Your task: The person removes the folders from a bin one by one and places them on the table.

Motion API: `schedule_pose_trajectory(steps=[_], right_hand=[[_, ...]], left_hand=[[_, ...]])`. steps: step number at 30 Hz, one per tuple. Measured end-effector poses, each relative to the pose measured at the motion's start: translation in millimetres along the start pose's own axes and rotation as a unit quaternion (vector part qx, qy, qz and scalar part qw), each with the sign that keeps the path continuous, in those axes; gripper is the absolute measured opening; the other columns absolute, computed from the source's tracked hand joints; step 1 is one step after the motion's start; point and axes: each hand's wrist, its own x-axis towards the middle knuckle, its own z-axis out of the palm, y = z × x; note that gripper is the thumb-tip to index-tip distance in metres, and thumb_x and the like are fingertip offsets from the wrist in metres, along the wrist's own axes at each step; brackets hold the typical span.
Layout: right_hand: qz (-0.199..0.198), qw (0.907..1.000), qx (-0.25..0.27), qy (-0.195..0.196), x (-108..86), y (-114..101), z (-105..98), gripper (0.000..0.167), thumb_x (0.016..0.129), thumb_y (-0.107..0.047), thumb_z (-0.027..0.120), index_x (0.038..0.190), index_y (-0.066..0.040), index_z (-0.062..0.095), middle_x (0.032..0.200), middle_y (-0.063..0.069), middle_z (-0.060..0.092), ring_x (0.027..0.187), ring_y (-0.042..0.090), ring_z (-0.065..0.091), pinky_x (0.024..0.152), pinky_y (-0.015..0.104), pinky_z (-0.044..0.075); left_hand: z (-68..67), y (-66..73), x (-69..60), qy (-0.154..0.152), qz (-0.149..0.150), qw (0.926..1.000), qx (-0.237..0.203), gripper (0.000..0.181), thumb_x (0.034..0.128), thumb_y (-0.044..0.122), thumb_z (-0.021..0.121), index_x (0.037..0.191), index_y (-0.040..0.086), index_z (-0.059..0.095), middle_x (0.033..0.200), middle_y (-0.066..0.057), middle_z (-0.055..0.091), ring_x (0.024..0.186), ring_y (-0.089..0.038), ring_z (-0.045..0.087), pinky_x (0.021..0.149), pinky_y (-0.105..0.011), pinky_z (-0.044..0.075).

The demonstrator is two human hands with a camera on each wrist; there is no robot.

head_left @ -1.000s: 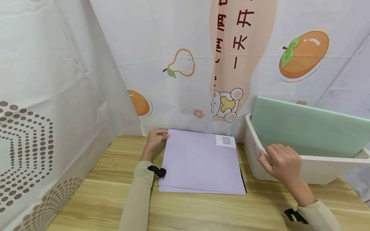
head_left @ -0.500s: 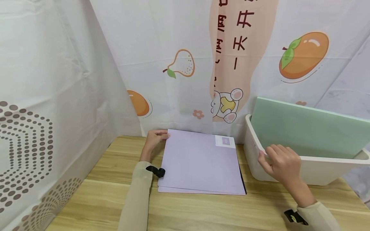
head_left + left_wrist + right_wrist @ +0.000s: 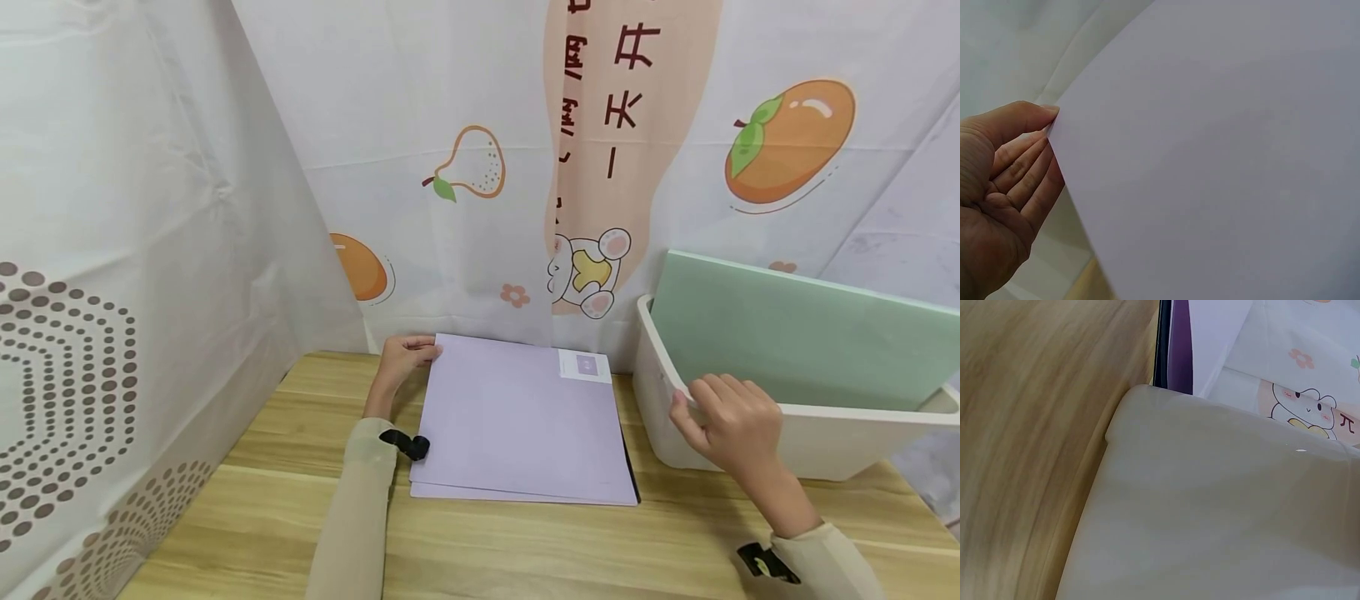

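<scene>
A lilac folder (image 3: 525, 425) with a white label (image 3: 585, 367) in its upper right corner lies flat on the table. My left hand (image 3: 400, 367) pinches its far left corner between thumb and fingers. In the left wrist view, the lilac sheet (image 3: 1210, 156) fills most of the picture, and the other fingers spread beneath its edge. To the right, my right hand (image 3: 731, 417) grips the near rim of a white plastic bin (image 3: 832, 442), fingers curled over it. The right wrist view shows the bin's wall (image 3: 1197, 506), while the hand itself is not clearly visible there.
A pale green board (image 3: 810, 333) stands tilted inside the bin. Dark and purple layers (image 3: 1180, 350) show at the folder's edge beside the bin. A printed curtain (image 3: 465, 250) hangs behind the wooden table (image 3: 450, 550), and another (image 3: 150, 292) hangs along the left.
</scene>
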Motion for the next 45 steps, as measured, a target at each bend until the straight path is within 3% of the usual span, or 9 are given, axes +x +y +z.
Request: schedule_pose_trajectory(steps=[14,26,35,45], right_hand=[[0.0,1.0,-0.002,-0.002,-0.1,1,0,0.044,0.091,-0.028,0.048,0.053,-0.006,0.042,0.047,0.004,0.039,0.043,0.012,0.023,0.041,0.028,0.012],[0.0,0.9999,-0.003,-0.011,-0.5,1,0,0.046,0.093,-0.029,0.047,0.053,-0.006,0.042,0.047,0.004,0.039,0.044,0.01,0.022,0.042,0.027,0.011],[0.003,0.9999,-0.003,-0.015,-3.5,2,0,0.046,0.093,-0.03,0.047,0.053,-0.006,0.043,0.047,0.005,0.04,0.043,0.012,0.023,0.041,0.028,0.012],[0.0,0.9999,-0.003,-0.01,-1.0,1,0,0.045,0.092,-0.028,0.048,0.053,-0.006,0.043,0.047,0.003,0.038,0.044,0.011,0.022,0.041,0.028,0.012]], left_hand=[[0.9,-3.6,0.2,0.004,-0.007,0.9998,0.019,0.03,0.0865,0.009,0.08,0.111,-0.008,0.075,0.095,-0.008,0.08,0.071,-0.005,0.07,0.072,-0.022,0.059],[2.5,-5.7,0.2,0.004,-0.024,0.9993,0.028,0.032,0.0868,0.008,0.079,0.114,-0.009,0.073,0.109,-0.021,0.076,0.071,-0.005,0.07,0.073,-0.022,0.059],[0.2,-7.6,0.2,-0.016,-0.028,0.9977,0.06,0.034,0.0901,0.011,0.077,0.117,-0.008,0.072,0.12,-0.024,0.072,0.078,-0.009,0.071,0.079,-0.023,0.059],[2.4,-10.5,1.4,-0.027,-0.033,0.9976,0.055,0.033,0.0905,0.009,0.076,0.117,-0.01,0.072,0.12,-0.024,0.072,0.08,-0.009,0.07,0.077,-0.023,0.059]])
